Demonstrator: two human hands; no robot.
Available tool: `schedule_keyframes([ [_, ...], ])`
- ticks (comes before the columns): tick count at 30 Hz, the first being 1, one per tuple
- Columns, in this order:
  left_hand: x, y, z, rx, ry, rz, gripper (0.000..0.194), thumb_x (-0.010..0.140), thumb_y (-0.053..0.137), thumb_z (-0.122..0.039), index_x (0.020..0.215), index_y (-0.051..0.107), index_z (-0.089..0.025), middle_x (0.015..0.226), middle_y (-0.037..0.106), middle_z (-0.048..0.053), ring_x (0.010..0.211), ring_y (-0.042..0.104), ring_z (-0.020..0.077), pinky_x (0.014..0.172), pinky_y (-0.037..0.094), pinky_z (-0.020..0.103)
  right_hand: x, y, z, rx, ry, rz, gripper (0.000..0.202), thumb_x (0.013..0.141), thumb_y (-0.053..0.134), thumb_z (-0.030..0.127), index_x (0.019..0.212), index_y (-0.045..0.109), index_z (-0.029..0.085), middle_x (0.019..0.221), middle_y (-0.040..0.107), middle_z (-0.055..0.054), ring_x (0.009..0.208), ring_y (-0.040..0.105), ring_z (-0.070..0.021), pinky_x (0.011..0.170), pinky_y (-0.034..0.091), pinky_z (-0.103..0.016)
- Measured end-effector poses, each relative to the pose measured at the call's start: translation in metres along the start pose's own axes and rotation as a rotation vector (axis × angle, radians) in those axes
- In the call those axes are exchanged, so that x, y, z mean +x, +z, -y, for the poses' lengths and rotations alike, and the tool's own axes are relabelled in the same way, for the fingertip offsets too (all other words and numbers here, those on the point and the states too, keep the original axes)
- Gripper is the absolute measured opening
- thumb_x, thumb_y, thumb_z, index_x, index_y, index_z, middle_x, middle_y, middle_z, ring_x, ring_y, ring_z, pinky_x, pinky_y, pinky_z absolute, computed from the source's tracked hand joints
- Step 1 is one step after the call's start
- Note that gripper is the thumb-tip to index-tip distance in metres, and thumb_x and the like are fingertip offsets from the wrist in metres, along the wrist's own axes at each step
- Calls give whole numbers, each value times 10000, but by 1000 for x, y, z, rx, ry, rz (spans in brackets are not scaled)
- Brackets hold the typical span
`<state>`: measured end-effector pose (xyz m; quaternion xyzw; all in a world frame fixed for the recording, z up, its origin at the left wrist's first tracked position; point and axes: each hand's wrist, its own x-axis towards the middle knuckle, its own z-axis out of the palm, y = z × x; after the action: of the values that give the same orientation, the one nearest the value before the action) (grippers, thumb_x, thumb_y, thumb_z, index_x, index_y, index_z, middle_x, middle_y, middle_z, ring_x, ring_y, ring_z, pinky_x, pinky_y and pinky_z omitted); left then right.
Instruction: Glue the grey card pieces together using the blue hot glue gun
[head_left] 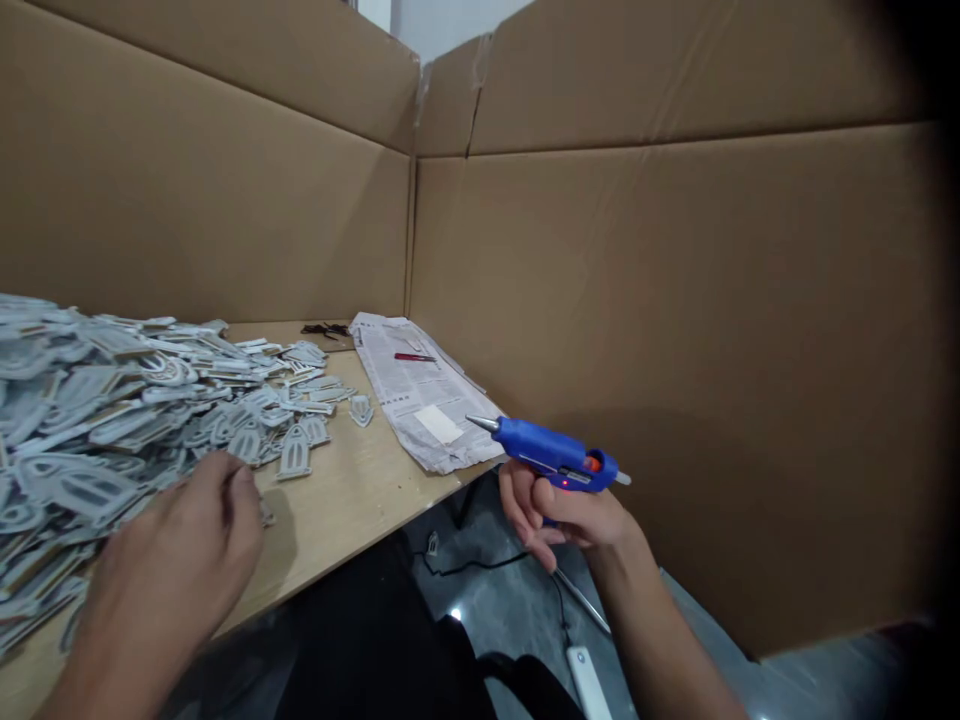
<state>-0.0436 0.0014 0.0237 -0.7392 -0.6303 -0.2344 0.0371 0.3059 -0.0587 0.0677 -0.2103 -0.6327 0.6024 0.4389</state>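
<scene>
My right hand (555, 505) is wrapped round the handle of a blue glue gun (551, 452), whose metal tip points left and a small red light glows on its side. A pale glue stick pokes out of its rear. At the left, my left hand (191, 540) is over the near edge of a large pile of flat grey-white pieces (97, 400). Its fingers are curled with the tips turned away, and whatever they hold, if anything, is hidden. Several loose pieces, one of them a small arched piece (294, 455), lie just beyond it.
Newspaper (390, 385) at the table's (360, 490) far right corner bears a white card (439, 424) and a red pen-like object (414, 357). Cardboard walls (637, 280) enclose the back and right. A cable and a white power strip (587, 680) are below.
</scene>
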Motion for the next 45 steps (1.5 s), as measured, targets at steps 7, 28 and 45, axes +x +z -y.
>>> schedule_keyframes([
  [7, 17, -30, -29, 227, 22, -47, 247, 1042, 300, -333, 930, 490, -222, 795, 666, 89, 753, 662, 279, 629, 373, 336, 2, 6, 22, -271, 86, 71, 436, 943, 765, 528, 778, 681, 133, 645, 654, -39, 559, 653, -156, 545, 508, -226],
  [28, 3, -12, -46, -246, 78, -47, 186, 931, 498, -352, 832, 599, -231, 737, 648, 21, 712, 636, 209, 661, 442, 314, 4, 13, 18, -266, -53, 146, 418, 967, 738, 498, 720, 697, 163, 701, 678, -62, 640, 686, -181, 594, 578, -251],
  [45, -18, -77, -101, -738, 183, -26, 286, 856, 691, -420, 726, 507, -244, 657, 469, -21, 628, 499, 155, 583, 430, 288, 7, 15, 18, -326, 5, 160, 466, 938, 749, 582, 729, 700, 168, 756, 708, -77, 676, 686, -180, 626, 586, -254],
])
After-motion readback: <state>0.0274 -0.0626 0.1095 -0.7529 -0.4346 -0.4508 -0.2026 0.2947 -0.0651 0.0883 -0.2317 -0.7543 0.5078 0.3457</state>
